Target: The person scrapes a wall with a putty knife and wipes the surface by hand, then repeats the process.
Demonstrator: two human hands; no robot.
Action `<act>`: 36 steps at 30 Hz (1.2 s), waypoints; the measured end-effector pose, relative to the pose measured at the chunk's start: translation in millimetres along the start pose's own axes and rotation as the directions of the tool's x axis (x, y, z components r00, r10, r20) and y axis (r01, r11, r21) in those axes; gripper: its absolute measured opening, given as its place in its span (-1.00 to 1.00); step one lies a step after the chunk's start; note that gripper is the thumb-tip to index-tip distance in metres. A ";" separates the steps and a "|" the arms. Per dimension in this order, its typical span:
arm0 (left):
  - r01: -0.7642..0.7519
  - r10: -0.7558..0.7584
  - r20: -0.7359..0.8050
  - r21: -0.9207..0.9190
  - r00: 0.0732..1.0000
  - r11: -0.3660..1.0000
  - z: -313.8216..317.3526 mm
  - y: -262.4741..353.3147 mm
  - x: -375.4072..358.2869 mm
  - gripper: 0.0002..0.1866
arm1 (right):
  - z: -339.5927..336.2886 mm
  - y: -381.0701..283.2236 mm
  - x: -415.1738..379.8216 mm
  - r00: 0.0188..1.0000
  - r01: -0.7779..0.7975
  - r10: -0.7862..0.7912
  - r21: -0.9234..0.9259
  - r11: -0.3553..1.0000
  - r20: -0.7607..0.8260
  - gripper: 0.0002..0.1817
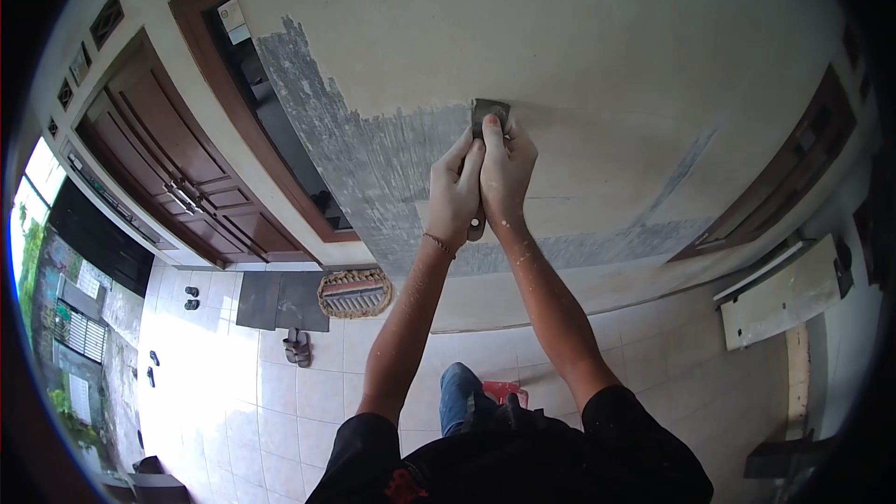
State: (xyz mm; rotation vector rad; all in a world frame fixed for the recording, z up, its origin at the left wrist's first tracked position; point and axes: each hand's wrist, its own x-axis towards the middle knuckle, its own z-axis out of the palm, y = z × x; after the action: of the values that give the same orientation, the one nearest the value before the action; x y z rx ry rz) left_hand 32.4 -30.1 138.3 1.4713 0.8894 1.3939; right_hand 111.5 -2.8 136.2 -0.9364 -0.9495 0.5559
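Note:
Both my hands are together on one scraper (487, 112), whose dark flat blade lies against the cream wall (597, 56). My left hand (455, 189) is wrapped round the handle from the left, and my right hand (507, 168) grips it from the right with the thumb up on the blade. The handle's end with a round hole shows between my wrists. Left of the blade and below it, the wall has a grey, streaked patch (401, 154) with a ragged upper edge. Pale dust coats my hands, and light specks dot my forearms.
A brown double door (168, 159) and a brown-framed window (271, 112) are at the left. Below lie a braided doormat (356, 294), grey mats (278, 301) and sandals (297, 347). Something red (505, 392) is by my leg. A white panel (782, 294) leans at the right.

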 end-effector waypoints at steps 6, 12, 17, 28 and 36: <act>-0.142 0.160 -0.135 0.134 0.978 0.981 8.1 -72.8 -19.2 -0.67 | -17.8 51.2 -30.3 0.999 0.034 -0.034 -0.040 0.999 -0.019 -0.67; -0.036 0.037 -0.025 0.039 0.999 0.999 2.8 -3.2 2.6 -0.66 | -3.8 -1.2 1.1 0.999 0.004 -0.004 0.008 1.000 0.036 -0.69; -0.142 0.152 -0.135 0.079 0.979 0.987 7.4 -61.3 -11.7 -0.66 | -11.2 43.8 -23.1 0.999 0.008 -0.008 0.027 1.000 -0.033 -0.68; -0.092 0.102 -0.126 0.082 0.987 0.992 7.6 -55.1 -9.9 -0.63 | -11.6 45.7 -18.0 0.999 -0.032 0.032 0.029 0.999 -0.025 -0.68; -0.054 0.059 -0.061 0.077 0.996 0.996 3.4 -14.0 0.6 -0.66 | -2.6 18.0 -2.3 1.000 -0.023 0.024 0.093 0.995 -0.005 -0.69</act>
State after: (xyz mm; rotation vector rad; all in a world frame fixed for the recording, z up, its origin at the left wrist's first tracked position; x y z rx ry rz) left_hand 36.9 -25.1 125.5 1.5266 0.9556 1.4701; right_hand 112.4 3.4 119.0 -0.8667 -0.9003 0.6116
